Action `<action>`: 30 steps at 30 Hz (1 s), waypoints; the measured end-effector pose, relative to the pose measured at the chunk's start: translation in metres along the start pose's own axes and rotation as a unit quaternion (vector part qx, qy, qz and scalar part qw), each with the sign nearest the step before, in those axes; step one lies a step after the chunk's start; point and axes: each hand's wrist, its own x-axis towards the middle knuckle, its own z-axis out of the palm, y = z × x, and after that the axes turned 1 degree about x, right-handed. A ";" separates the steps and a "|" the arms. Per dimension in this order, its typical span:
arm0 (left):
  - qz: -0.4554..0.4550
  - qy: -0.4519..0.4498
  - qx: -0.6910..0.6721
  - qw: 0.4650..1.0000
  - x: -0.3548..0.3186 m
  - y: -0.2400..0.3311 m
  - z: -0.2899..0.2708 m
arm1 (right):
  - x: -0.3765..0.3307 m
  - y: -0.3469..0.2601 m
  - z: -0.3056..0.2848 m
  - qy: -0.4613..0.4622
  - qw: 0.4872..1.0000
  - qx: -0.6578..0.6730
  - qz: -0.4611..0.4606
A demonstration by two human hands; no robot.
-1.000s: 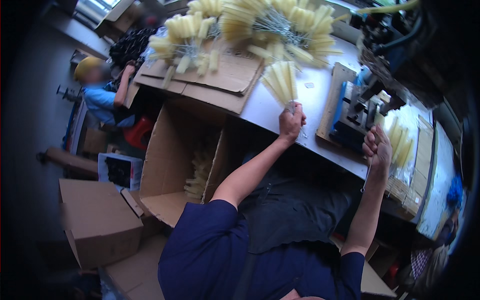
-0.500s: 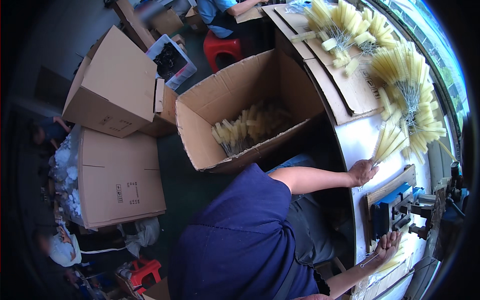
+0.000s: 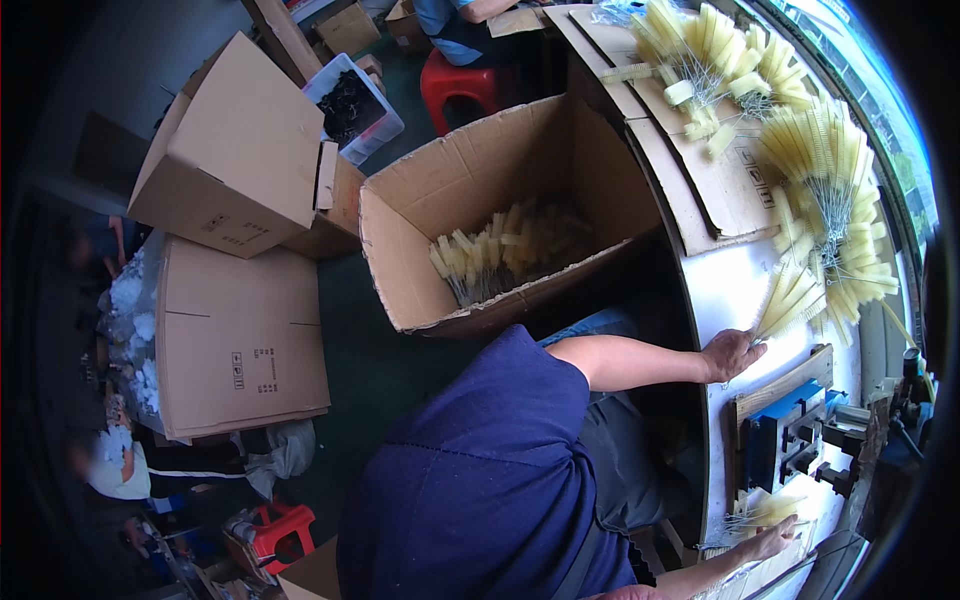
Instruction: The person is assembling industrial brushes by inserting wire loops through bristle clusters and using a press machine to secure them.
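Observation:
My left hand (image 3: 733,356) is closed around the wire handles of a bunch of pale yellow bristle brushes (image 3: 790,302), whose heads fan out over the white tabletop (image 3: 715,290). My right hand (image 3: 772,540) is at the near right of the bench, with its fingers stretched out beside a small pile of similar brushes (image 3: 765,512). No brush shows clearly between those fingers. Between my two hands stands a blue metal fixture (image 3: 780,430) with clamp-like parts, set against a wooden board (image 3: 740,425).
Large heaps of brushes (image 3: 825,170) lie along the window side, partly on cardboard sheets (image 3: 700,180). An open carton (image 3: 400,215) holding more brushes stands beside the bench. Behind are stacked cartons (image 3: 240,330), a red stool (image 3: 455,90), a clear bin (image 3: 385,125) and other people.
My right hand has moved from beside the blue fixture down to the small brush pile, and the looped-wire brush it held no longer shows in it. My left hand keeps its bunch.

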 end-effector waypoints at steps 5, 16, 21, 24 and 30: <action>-0.010 -0.022 -0.023 0.999 -0.001 -0.005 -0.004 | -0.042 -0.037 0.018 0.141 0.987 -0.027 -0.070; 0.237 -0.206 0.027 0.949 -0.076 0.019 -0.003 | -0.144 -0.163 0.094 -0.185 0.955 0.230 -0.024; 0.228 -0.268 0.017 0.936 -0.109 0.041 0.002 | -0.167 -0.151 0.058 -0.100 0.965 0.240 -0.041; 0.259 -0.269 0.156 0.914 -0.109 0.049 0.000 | -0.179 -0.153 0.042 -0.047 0.965 0.254 -0.054; 0.371 -0.338 -0.114 0.858 -0.155 0.083 0.035 | -0.201 -0.134 -0.004 0.154 0.963 0.219 -0.036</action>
